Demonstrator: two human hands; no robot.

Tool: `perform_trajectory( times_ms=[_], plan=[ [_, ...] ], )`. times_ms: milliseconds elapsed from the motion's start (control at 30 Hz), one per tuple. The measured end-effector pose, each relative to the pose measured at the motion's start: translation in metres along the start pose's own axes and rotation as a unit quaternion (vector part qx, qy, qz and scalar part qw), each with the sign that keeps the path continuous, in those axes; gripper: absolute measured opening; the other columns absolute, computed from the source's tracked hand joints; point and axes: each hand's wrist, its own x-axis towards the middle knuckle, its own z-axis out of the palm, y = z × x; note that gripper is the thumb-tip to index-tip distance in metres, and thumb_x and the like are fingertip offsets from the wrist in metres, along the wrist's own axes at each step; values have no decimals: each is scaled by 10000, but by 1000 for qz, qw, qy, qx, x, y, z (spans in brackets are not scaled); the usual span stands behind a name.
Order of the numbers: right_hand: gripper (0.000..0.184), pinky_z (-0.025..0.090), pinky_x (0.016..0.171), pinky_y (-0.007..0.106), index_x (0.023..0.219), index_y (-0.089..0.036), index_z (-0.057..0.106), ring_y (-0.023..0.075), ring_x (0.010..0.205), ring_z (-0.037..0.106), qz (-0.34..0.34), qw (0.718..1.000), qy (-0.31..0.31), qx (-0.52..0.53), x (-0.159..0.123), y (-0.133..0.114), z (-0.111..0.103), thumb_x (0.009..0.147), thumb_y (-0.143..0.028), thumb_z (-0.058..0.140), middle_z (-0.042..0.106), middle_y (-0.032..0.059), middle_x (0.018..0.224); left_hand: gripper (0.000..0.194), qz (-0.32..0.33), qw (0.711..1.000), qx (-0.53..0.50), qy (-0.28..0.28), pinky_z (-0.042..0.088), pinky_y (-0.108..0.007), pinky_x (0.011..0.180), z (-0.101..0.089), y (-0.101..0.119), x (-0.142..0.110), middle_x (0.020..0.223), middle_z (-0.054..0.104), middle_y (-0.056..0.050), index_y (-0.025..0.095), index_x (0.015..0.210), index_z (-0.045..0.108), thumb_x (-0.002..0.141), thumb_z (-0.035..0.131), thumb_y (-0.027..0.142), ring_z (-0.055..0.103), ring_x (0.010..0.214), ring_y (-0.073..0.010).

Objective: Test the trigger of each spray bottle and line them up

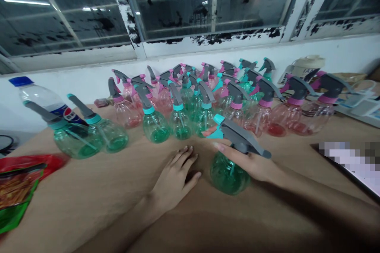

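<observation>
My right hand (252, 162) is closed around the neck of a green spray bottle (229, 176). Its grey sprayer head with a turquoise nozzle and trigger points left, and green shows inside the clear body. Beside it, my left hand (175, 178) lies on the tabletop with fingers stretched out, holding nothing. Just beyond the hands stand other green spray bottles (156, 126) with turquoise collars and pink spray bottles (276, 120) with pink collars, several of each, crowded toward the wall. Two more green bottles (111, 136) stand at the left.
A Pepsi bottle (38, 97) with a blue cap stands at the back left. A red and green snack packet (18, 189) lies at the left edge. On the right are a flat device with a blurred screen (353, 166) and a cream jar (305, 67). Windows (208, 4) rise behind.
</observation>
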Motion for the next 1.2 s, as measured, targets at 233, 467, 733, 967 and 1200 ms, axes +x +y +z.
perform_trajectory(
  times_ms=[233,467,733,967,1200],
  plan=[
    [209,401,465,281,802,-233,579,115,468,469,46,998,18,-33,-1,-7,-1,794,-442,573,539,-37,593,454,0,1000,15,-9,292,-447,1082,-2,1,0,1406,431,-127,124,1313,445,940,434,384,332,1329,-241],
    [157,505,657,333,839,-242,580,184,713,615,33,999,13,-18,-1,-5,-3,796,-392,575,644,10,768,431,-2,1000,-1,2,308,-461,1069,-2,1,-1,1399,441,-118,147,1300,456,935,438,375,341,1324,-245],
    [111,475,571,328,838,-263,562,186,630,561,30,998,7,-55,-3,-2,-1,787,-350,514,568,1,693,451,0,1000,3,-1,289,-454,1083,1,-1,-1,1410,429,-116,145,1317,440,942,428,395,326,1333,-241],
    [45,380,450,285,768,-273,512,143,477,398,38,997,6,-68,-4,-4,-1,740,-260,479,400,-36,566,456,-1,1000,8,-9,283,-451,1086,-1,1,-1,1416,419,-123,129,1312,448,947,419,401,319,1337,-239],
    [52,380,441,267,734,-264,491,124,440,372,32,995,6,-92,-3,-7,-3,702,-230,468,376,-53,534,446,-4,1000,13,-7,298,-439,1081,0,1,-1,1413,424,-119,135,1302,459,941,433,395,328,1333,-236]
  ],
)
